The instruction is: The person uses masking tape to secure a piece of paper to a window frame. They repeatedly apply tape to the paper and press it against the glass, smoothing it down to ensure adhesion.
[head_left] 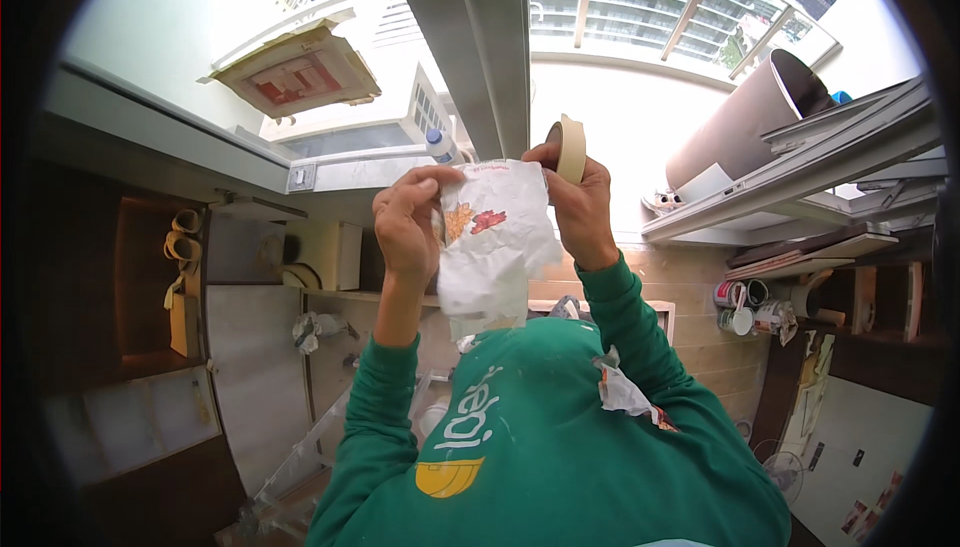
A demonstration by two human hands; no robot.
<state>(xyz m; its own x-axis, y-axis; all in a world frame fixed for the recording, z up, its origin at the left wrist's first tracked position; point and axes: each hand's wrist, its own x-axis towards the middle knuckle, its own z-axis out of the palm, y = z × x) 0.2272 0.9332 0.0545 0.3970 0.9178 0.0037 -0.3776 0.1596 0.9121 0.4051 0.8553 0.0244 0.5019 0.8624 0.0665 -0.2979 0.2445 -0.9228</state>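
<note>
Both hands raised in front of window frame (478, 47), holding a crumpled white bag (495, 237) between them. Left hand (405, 222) fingers curled, pinching bag's top left edge. Right hand (580, 202) closed on bag's top right corner, also gripping tape roll (570, 147) upright above the fingers. Bag hangs down over green sweatshirt (540, 437). Paper scrap (625, 392) lies on right sleeve. Mugs (740, 307) on ledge at right

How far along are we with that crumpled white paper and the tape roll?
Done: both hands hold the crumpled white printed paper sheet up in front of the window. In hand: the left hand pinches its upper left edge; the right hand grips the upper right corner and carries the beige masking tape roll. Left: no tape strip shows on the paper yet; another crumpled scrap rests on the green sleeve.
</note>
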